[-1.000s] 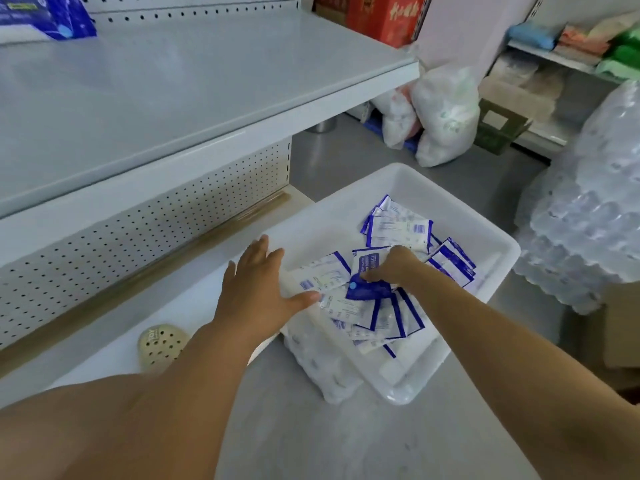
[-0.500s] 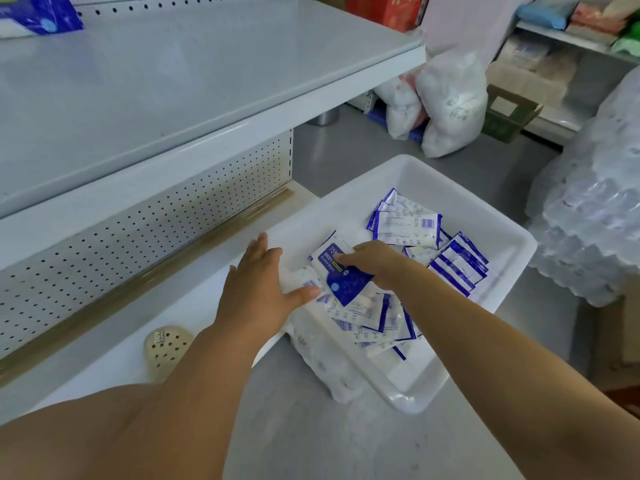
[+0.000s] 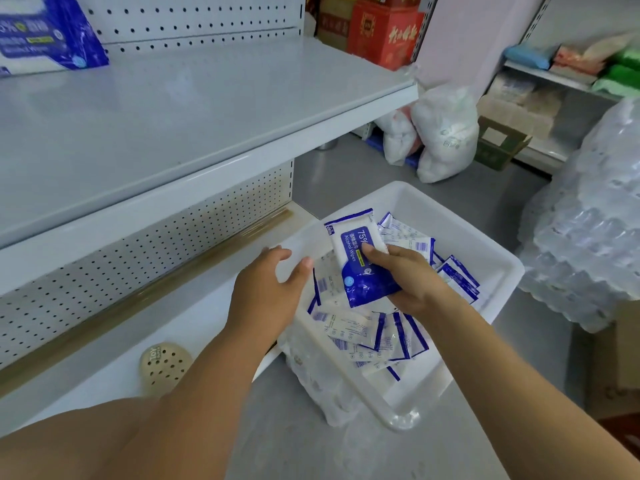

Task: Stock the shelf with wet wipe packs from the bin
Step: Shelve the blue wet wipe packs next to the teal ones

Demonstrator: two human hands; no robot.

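A white plastic bin (image 3: 491,251) sits on the floor beside the shelving, holding several blue-and-white wet wipe packs (image 3: 363,330). My right hand (image 3: 412,278) grips one wipe pack (image 3: 356,258), lifted above the pile with its printed face up. My left hand (image 3: 266,296) holds the bin's near-left rim, thumb inside, fingers over the edge. The grey shelf (image 3: 194,109) stretches across the upper left, with one large blue wipes pack (image 3: 45,36) standing at its far left.
A lower white shelf (image 3: 194,317) carries a round perforated beige disc (image 3: 164,365). White filled bags (image 3: 440,133) and a cardboard box lie on the floor behind the bin. Shrink-wrapped bottle packs (image 3: 595,220) stack up at the right.
My right hand has lifted one wipe pack out of the pile and turned it face up. My left hand stays on the bin's rim. The view has shifted slightly.
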